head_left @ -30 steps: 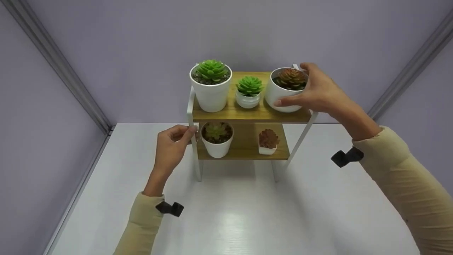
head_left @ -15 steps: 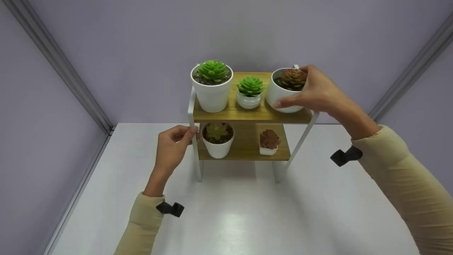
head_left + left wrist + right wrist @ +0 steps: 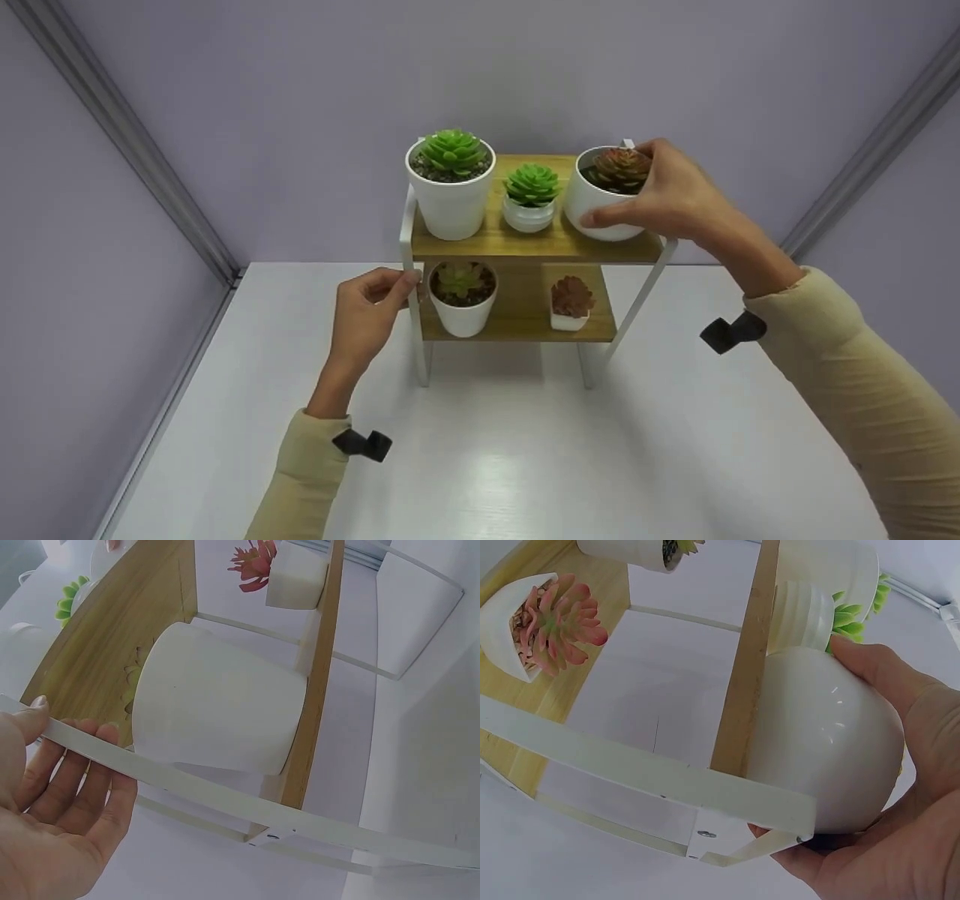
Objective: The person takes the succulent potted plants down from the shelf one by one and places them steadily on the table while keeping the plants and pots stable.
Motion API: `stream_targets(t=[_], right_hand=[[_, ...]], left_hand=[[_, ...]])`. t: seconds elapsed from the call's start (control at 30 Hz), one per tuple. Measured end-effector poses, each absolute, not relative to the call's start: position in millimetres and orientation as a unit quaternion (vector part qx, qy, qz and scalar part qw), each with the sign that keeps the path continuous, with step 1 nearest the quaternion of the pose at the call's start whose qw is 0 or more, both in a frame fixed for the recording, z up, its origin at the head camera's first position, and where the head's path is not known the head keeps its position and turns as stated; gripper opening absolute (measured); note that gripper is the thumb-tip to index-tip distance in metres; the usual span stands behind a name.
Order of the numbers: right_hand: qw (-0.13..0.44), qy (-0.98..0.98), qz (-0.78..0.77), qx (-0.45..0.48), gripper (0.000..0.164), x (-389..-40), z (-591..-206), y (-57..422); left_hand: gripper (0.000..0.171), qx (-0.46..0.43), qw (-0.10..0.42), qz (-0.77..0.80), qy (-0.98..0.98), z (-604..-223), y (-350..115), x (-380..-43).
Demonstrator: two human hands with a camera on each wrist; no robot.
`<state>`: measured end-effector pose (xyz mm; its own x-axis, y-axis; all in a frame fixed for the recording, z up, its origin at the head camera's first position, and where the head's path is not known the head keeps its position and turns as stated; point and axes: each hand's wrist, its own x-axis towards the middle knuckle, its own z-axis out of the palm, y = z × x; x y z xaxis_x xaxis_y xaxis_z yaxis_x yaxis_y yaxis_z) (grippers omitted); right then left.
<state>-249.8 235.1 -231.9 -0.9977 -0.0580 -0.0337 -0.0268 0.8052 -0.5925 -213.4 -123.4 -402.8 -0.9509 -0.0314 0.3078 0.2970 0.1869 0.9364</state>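
Observation:
A two-tier plant stand has wooden shelves and white metal legs. My left hand grips its front left leg, thumb in front and fingers curled behind, as the left wrist view shows. At the right end of the top shelf, my right hand holds a round white pot with a reddish-brown succulent. The thumb lies across the pot's front; other fingers reach around its far side. To its left stand a small ribbed pot with a green succulent and a taller white pot with another.
The lower shelf bears a white pot with a yellow-green succulent at left and a small white pot with a reddish succulent at right. The stand rests on a white table, close to a pale back wall.
The view has shifted very slightly, so everything sits a little lower and further right. Both hands keep their holds, and the pots stay in their places on the shelves.

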Motion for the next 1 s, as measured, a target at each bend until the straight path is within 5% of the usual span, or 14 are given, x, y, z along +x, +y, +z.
stream_targets(t=[1.0], right_hand=[[-0.020, 0.939, -0.341, -0.053, 0.113, -235, -227, 246]], left_hand=[[0.028, -0.072, 0.112, -0.647, -0.751, -403, -124, -212]])
